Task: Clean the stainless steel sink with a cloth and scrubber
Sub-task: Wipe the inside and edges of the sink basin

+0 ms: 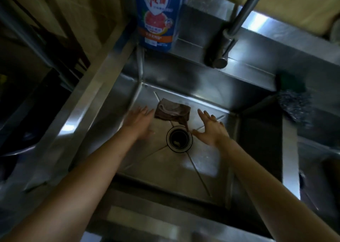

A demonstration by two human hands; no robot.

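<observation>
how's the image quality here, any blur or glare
Head view: dim overall, with bright glare on the stainless steel sink rim and floor; the left hand is motion-blurred, the right hand slightly so; the crumpled brown cloth reads fairly sharp; wide-angle distortion bends the edges.

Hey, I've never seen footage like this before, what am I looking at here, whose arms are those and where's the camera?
There is no machine here. The one picture comes from a wide-angle camera worn on a person's head, looking down, so the two bare arms are that person's own. Both reach into a steel sink. The left hand and right hand are open with fingers spread, and neither holds anything. Between them a brown cloth lies on the sink floor, just beyond the round drain. On the right rim sit a green pad and a grey scrubber. At the back stand a blue detergent pouch and the tap.
</observation>
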